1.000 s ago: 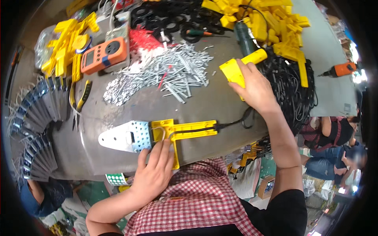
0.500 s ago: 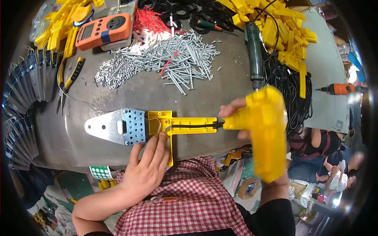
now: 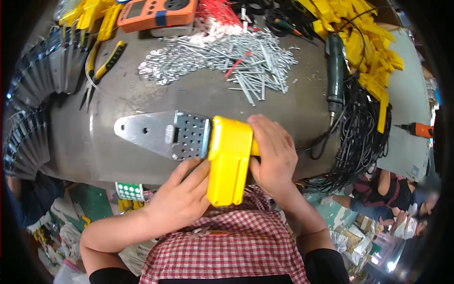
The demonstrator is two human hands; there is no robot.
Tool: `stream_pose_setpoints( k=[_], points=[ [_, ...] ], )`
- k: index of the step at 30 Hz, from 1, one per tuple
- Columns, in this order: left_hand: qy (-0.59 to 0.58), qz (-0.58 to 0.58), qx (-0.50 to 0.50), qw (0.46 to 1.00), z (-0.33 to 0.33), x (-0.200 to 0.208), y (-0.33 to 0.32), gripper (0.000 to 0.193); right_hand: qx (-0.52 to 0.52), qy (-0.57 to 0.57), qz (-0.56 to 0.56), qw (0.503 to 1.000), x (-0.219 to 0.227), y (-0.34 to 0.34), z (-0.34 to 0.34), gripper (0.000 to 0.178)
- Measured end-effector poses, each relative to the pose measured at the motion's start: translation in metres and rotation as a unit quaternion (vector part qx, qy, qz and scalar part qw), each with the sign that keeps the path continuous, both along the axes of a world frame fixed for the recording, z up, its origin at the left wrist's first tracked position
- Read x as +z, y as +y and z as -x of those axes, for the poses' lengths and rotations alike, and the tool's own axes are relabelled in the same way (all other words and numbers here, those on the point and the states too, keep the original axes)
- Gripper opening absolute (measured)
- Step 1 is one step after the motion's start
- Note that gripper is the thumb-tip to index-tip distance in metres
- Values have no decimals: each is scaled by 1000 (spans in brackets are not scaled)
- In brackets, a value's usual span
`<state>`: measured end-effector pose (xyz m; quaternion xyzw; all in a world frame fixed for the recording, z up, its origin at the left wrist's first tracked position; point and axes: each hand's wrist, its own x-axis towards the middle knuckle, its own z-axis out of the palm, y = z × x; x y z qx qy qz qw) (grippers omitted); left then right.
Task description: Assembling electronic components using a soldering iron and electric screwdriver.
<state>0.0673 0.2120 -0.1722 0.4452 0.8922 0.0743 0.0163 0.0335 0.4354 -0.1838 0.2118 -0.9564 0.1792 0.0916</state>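
Observation:
A yellow plastic housing [image 3: 231,161] lies over the near end of the handle, its cover now hiding the inside and the cord run. My right hand [image 3: 275,158] is closed round its narrow handle part on the right. The fingers of my left hand [image 3: 182,196] are bent against the housing's left side and the lower edge of a perforated metal block [image 3: 193,135]. That block joins the housing to a flat, tapered metal plate [image 3: 144,132] pointing left. Where the left fingertips end is partly hidden.
Behind lie a heap of screws [image 3: 260,61], nuts [image 3: 165,64] and an orange multimeter [image 3: 158,14]. Pliers [image 3: 109,61] and stacked metal plates [image 3: 59,61] are at the left. A dark green power screwdriver [image 3: 335,71], black cords [image 3: 364,137] and yellow parts [image 3: 354,33] fill the right.
My right hand has brought the yellow cover from the right down onto the open yellow half, covering its inside. My left hand stays at the block's lower edge. The whole view has shifted.

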Motion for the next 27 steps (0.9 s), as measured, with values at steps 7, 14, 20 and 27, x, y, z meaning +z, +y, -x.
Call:
stream_pose_setpoints(
  k=[7, 14, 20, 27],
  points=[
    [-63, -341, 108, 932, 71, 30, -3, 51, 17, 35, -37, 999, -13, -1, -6, 70],
    [-166, -251, 112, 947, 79, -4, 0, 63, 21, -93, -187, 978, 13, -18, 4, 47],
    [-96, -264, 177, 943, 74, -10, 6, 54, 134, -229, -118, 957, 25, 4, 43, 34],
    [47, -189, 9, 981, 56, 41, 50, 69, 165, -129, 22, 977, 12, 17, 40, 27]
  ],
)
